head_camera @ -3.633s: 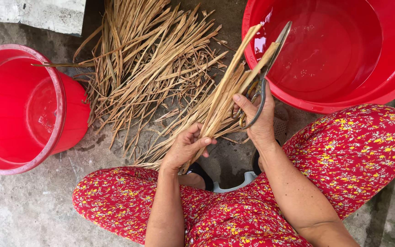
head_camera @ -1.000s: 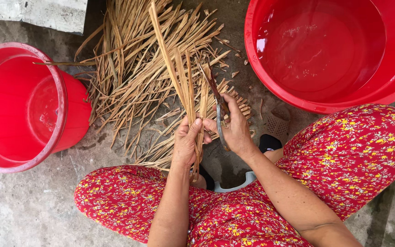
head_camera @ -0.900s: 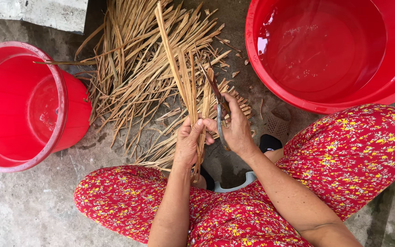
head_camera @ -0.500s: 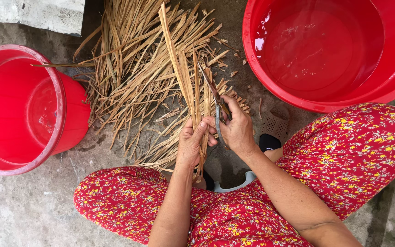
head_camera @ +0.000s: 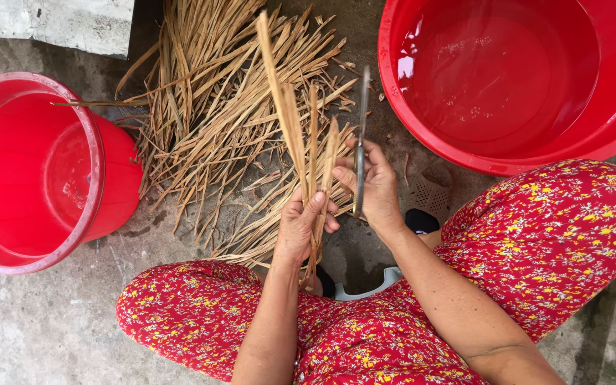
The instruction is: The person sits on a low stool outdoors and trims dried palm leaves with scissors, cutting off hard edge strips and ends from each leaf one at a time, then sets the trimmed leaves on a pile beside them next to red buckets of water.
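My left hand point(head_camera: 302, 227) grips a small bunch of dry tan strips point(head_camera: 295, 125), which stand upright and fan out above my fist. My right hand point(head_camera: 372, 184) is closed on a thin metal blade point(head_camera: 361, 117), seemingly scissors, held upright just right of the bunch, tip pointing away from me. The two hands are almost touching, above a loose pile of the same dry strips point(head_camera: 212, 121) spread on the concrete floor.
A red bucket point(head_camera: 94, 142) stands at the left. A wide red basin point(head_camera: 500, 160) holding water sits at the upper right. My legs in red flowered trousers point(head_camera: 550, 235) frame the bottom. A pale slab point(head_camera: 51, 25) lies at the top left.
The right hand has brought the blade down from high over the basin to beside the bunch. The bunch has swung from leaning right to standing upright, and the hands have closed together.
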Motion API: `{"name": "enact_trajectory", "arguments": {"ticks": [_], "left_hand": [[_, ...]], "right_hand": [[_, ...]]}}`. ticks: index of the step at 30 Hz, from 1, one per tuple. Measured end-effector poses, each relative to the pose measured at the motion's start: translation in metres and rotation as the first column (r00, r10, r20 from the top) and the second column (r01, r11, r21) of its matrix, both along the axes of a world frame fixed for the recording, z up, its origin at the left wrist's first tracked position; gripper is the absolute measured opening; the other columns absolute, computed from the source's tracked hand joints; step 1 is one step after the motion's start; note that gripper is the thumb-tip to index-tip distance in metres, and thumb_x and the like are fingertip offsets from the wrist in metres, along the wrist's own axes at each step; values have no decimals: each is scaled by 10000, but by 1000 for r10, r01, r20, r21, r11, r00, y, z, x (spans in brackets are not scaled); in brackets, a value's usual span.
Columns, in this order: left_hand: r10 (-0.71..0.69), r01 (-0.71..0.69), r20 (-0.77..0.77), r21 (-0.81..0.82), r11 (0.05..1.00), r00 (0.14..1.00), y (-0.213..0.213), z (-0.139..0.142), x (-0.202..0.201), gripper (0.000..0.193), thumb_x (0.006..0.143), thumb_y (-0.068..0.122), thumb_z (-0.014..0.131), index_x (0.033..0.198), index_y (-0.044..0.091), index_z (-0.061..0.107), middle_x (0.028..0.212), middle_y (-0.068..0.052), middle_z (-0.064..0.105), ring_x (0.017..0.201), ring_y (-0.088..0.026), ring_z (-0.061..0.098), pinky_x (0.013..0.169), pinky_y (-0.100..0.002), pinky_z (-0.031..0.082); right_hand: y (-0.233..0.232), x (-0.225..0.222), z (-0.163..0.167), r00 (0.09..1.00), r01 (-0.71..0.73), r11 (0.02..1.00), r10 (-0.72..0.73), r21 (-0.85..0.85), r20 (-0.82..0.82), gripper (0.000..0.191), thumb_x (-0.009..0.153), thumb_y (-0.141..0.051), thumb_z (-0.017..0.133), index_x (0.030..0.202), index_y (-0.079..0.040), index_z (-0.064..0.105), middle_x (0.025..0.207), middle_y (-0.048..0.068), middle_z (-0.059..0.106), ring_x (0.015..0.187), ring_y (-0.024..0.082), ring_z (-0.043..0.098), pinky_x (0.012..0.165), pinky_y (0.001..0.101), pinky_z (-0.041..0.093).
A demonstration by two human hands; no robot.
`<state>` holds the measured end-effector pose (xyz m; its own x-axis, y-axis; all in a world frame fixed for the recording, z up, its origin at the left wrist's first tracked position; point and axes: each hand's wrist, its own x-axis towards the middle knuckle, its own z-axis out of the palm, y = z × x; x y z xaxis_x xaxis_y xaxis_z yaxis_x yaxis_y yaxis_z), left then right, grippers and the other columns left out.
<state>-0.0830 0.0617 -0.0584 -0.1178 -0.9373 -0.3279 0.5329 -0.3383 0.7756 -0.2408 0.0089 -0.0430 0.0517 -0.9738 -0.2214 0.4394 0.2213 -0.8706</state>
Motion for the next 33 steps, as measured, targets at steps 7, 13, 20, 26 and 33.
{"name": "enact_trajectory", "arguments": {"ticks": [7, 13, 20, 26, 33], "left_hand": [[-248, 243, 207, 54, 969, 946, 4, 16, -7, 374, 1072, 316, 532, 1292, 28, 625, 896, -78, 709, 613, -128, 667, 547, -234, 529], [-415, 400, 247, 112, 910, 876, 6, 34, -6, 447, 1075, 388, 498, 1344, 56, 631, 827, -44, 690, 554, -84, 604, 516, -211, 474], [-460, 450, 335, 111, 886, 823, 6, 32, 1, 449, 1062, 384, 538, 1359, 58, 619, 855, -38, 681, 605, -83, 601, 559, -224, 490], [-228, 271, 376, -63, 961, 898, 2, 29, -6, 445, 1065, 352, 545, 1391, 51, 585, 1130, -70, 697, 928, -123, 661, 831, -258, 542], [89, 153, 557, -373, 915, 826, -50, 42, -3, 349, 1078, 252, 593, 1344, 31, 644, 1177, -48, 698, 1089, -95, 639, 944, -247, 538]], "right_hand": [[-6, -11, 2, 989, 132, 986, -125, -106, 74, 447, 940, -8, 761, 1341, -41, 565, 962, 5, 636, 745, 70, 622, 642, 219, 547], [-12, -25, 13, 987, 95, 992, -82, -88, 140, 541, 898, -29, 776, 1387, -37, 545, 1044, 56, 721, 709, 48, 600, 610, 178, 516], [-10, -23, 28, 998, 59, 992, -57, -114, 24, 620, 862, -30, 789, 1413, -6, 505, 1101, 29, 714, 756, 9, 622, 535, 146, 464], [-6, -20, 23, 998, 64, 987, -64, -149, 1, 602, 904, -25, 779, 1438, -3, 503, 1094, 20, 701, 782, 16, 616, 567, 152, 480], [0, -5, 5, 998, -55, 985, 59, -163, 23, 592, 903, 14, 753, 1428, -13, 480, 1221, 57, 707, 1061, 72, 686, 894, 216, 598]]}}
